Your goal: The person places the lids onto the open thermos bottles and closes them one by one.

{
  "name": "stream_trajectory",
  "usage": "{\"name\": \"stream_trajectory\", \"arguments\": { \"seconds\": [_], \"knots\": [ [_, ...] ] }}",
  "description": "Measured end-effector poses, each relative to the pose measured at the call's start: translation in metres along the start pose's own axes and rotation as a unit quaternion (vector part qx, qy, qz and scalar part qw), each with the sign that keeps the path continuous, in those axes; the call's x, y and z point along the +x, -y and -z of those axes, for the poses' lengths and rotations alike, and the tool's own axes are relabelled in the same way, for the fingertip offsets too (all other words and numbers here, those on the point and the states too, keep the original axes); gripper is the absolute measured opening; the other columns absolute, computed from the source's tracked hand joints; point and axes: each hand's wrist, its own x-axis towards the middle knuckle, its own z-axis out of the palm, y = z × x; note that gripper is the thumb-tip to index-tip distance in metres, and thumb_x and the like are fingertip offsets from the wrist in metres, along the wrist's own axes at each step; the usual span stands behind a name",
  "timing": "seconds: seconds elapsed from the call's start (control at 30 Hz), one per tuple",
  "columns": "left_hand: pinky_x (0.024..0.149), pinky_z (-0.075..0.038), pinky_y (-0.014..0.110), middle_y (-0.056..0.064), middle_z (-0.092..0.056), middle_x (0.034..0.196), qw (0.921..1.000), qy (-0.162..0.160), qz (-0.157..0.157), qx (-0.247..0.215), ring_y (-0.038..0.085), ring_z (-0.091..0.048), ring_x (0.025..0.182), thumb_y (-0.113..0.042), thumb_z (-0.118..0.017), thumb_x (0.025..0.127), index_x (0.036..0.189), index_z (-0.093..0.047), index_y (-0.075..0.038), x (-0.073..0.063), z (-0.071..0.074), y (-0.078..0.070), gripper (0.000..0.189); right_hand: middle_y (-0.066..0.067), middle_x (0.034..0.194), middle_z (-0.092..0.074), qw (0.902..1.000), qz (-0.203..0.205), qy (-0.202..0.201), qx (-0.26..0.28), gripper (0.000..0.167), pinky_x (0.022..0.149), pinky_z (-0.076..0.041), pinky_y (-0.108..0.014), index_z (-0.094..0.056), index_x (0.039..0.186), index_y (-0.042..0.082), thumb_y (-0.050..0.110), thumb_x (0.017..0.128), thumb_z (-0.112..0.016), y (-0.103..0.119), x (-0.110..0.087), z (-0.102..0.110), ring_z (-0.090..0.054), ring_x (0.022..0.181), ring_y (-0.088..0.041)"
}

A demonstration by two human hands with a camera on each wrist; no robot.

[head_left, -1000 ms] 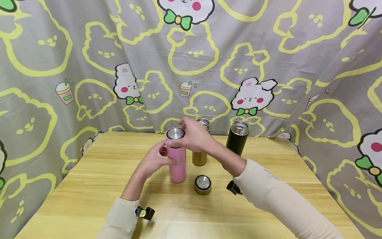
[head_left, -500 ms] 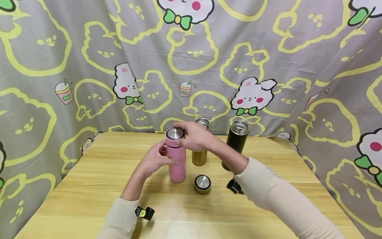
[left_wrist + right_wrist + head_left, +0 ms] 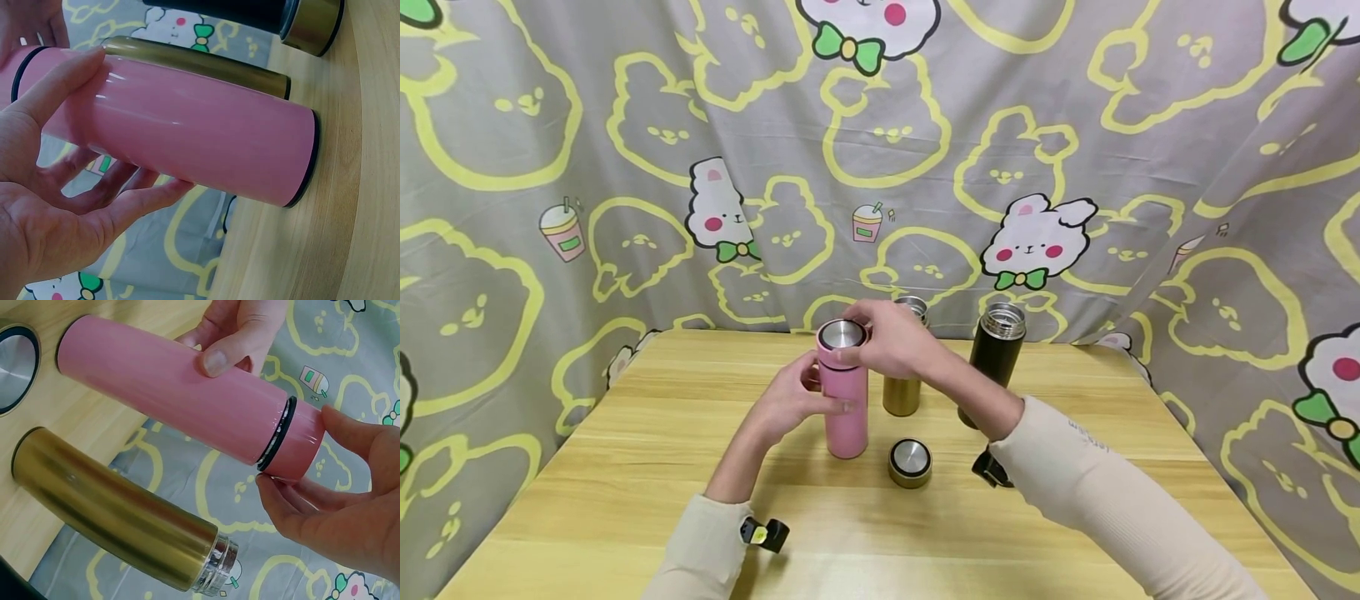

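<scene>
A pink thermos bottle (image 3: 847,435) stands upright on the table, its pink lid (image 3: 842,333) with a round steel top in place at the mouth. My left hand (image 3: 786,402) holds the bottle's body from the left; the left wrist view shows its thumb (image 3: 59,84) along one side and fingers behind. With thumb and fingers my right hand (image 3: 891,340) grips the lid's rim. Where lid and body meet, the right wrist view shows a black ring (image 3: 278,434) with a thin silvery line. Behind my right hand stands a lidless gold thermos bottle (image 3: 901,398), partly hidden.
A lidless black thermos bottle (image 3: 994,357) stands to the right, partly covered by my right forearm. A gold lid (image 3: 910,463) lies steel side up in front of the bottles. The wooden table (image 3: 647,433) ends at a patterned curtain (image 3: 640,150).
My right hand's fingers and thumb have shifted round the pink lid's rim. The left hand and the pink thermos bottle stay where they were.
</scene>
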Motion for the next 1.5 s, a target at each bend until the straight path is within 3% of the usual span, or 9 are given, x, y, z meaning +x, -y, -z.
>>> {"name": "stream_trajectory", "arguments": {
  "seconds": [0.2,0.37,0.6,0.83,1.07,1.3,1.5],
  "knots": [
    [0.087,-0.051,0.038,0.008,-0.066,0.115,1.0,-0.001,0.0,0.0,0.027,-0.062,0.105,-0.027,-0.092,0.072,0.133,-0.058,-0.024,0.001,0.0,0.0,0.07,-0.008,0.113,-0.073,0.9996,-0.005,-0.029,-0.001,0.053,0.091,-0.053,-0.04,-0.066,0.12,0.01,0.042,0.082,-0.084,-0.003,0.0,-0.004,-0.067,0.108,-0.024],
    [0.088,-0.051,0.039,0.008,-0.066,0.115,1.0,0.0,0.002,0.001,0.027,-0.062,0.105,-0.028,-0.092,0.072,0.134,-0.058,-0.025,0.001,-0.001,0.0,0.071,-0.009,0.114,-0.072,0.9995,-0.002,-0.03,0.001,0.055,0.091,-0.053,-0.04,-0.064,0.12,0.009,0.043,0.082,-0.084,-0.005,0.0,-0.005,-0.067,0.109,-0.024],
    [0.09,-0.052,0.041,0.008,-0.067,0.116,1.0,-0.002,0.002,0.003,0.026,-0.062,0.106,-0.029,-0.093,0.071,0.133,-0.058,-0.025,0.001,0.0,0.0,0.072,-0.013,0.129,-0.066,0.9998,-0.013,0.012,-0.013,0.078,0.098,-0.051,-0.043,-0.05,0.144,0.008,0.046,0.084,-0.081,-0.001,-0.001,0.001,-0.063,0.118,-0.027],
    [0.089,-0.052,0.04,0.009,-0.065,0.116,1.0,-0.004,0.007,0.001,0.026,-0.062,0.106,-0.029,-0.093,0.071,0.132,-0.058,-0.022,0.001,-0.001,0.0,0.071,-0.014,0.145,-0.058,0.9979,0.005,0.065,-0.005,0.072,0.11,-0.044,-0.045,-0.043,0.154,0.012,0.025,0.09,-0.072,-0.002,-0.001,0.006,-0.055,0.133,-0.028],
    [0.088,-0.051,0.039,0.009,-0.065,0.115,1.0,-0.004,0.007,0.002,0.026,-0.061,0.106,-0.03,-0.093,0.071,0.131,-0.058,-0.021,0.001,-0.001,0.002,0.07,-0.008,0.126,-0.069,0.998,0.033,0.054,0.011,0.06,0.098,-0.051,-0.039,-0.054,0.144,0.008,0.013,0.087,-0.07,-0.005,-0.001,0.004,-0.065,0.112,-0.021],
    [0.09,-0.051,0.04,0.009,-0.066,0.117,1.0,0.0,0.002,-0.001,0.027,-0.062,0.107,-0.029,-0.092,0.072,0.134,-0.058,-0.021,0.0,-0.001,0.002,0.071,-0.003,0.107,-0.072,0.9996,0.013,0.013,0.023,0.052,0.088,-0.052,-0.035,-0.063,0.131,0.009,0.03,0.086,-0.079,-0.005,-0.002,-0.001,-0.067,0.096,-0.016],
    [0.092,-0.051,0.043,0.008,-0.067,0.119,1.0,0.001,0.004,0.005,0.027,-0.063,0.109,-0.032,-0.092,0.072,0.135,-0.057,-0.025,0.0,0.0,0.001,0.073,-0.006,0.106,-0.074,0.9994,-0.015,-0.018,0.027,0.056,0.088,-0.053,-0.037,-0.062,0.125,0.01,0.038,0.082,-0.084,-0.006,-0.003,-0.005,-0.068,0.099,-0.019]
  ]
}}
